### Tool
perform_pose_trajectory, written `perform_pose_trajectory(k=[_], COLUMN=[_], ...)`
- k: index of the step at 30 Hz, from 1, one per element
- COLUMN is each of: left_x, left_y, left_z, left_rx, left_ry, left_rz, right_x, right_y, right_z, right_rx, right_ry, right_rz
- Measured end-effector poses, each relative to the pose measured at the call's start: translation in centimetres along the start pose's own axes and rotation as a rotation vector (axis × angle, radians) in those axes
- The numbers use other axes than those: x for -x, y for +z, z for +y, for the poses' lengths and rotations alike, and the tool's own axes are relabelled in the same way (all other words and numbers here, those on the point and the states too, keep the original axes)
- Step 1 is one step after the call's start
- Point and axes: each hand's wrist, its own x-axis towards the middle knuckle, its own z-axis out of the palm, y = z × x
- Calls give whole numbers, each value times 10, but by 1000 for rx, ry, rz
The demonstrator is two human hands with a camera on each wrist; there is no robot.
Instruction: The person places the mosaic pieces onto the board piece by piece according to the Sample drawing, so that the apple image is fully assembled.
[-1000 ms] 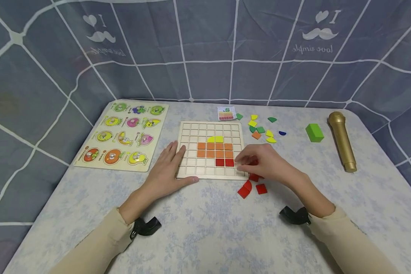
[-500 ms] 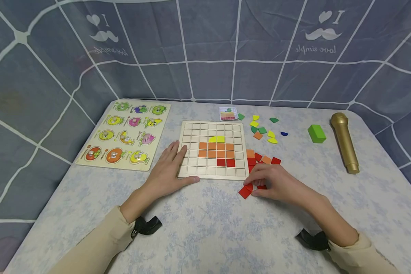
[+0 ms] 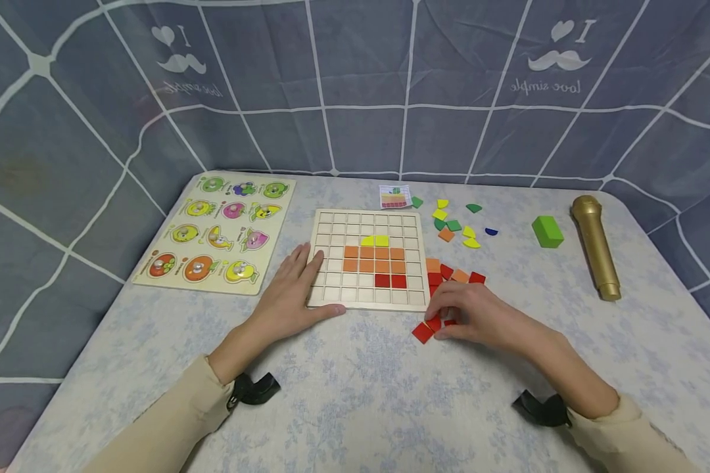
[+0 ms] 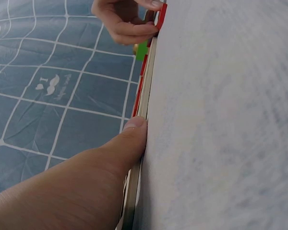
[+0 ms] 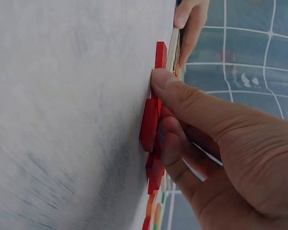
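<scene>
Red tiles (image 3: 423, 333) lie loose on the desk (image 3: 355, 407), by the near right corner of a wooden grid board (image 3: 334, 293). More sit along the board's right edge, mixed with orange tiles (image 3: 459, 276); 2 reds fill board cells.

Right hand (image 3: 479, 314): bent low over the loose reds, thumb (image 5: 165, 82) at a tile in the right wrist view. Whether any tile is pinched, cannot tell. Left hand (image 3: 286, 292): fingers extended at the board's left side, thumb at its near edge.

Handling, by judgement: tiles look rigid, light, not fragile, probably wood. Smooth faces may skid under a fingertip. Thin and flat, so awkward from above; best hold is 2 opposite side edges, thumb against index. Reds crowd together, so a neighbour may get dragged. Board seems light too, likely to shift if pushed; its rim is the place to steady it.
</scene>
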Motion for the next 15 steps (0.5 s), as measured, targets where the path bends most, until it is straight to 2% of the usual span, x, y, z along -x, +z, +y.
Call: perform_pose_trajectory(k=[8,15], left_x=[1,0], left_y=[-1,-1], left_z=[1,1], left_rx=[6,6], left_ry=[-2,0], left_rz=[1,-1], right_x=[-5,-3], right_y=[-3,0], right_z=[5,6], right_rx=[-84,-122], right_ry=[14,49], right_rz=[-24,15])
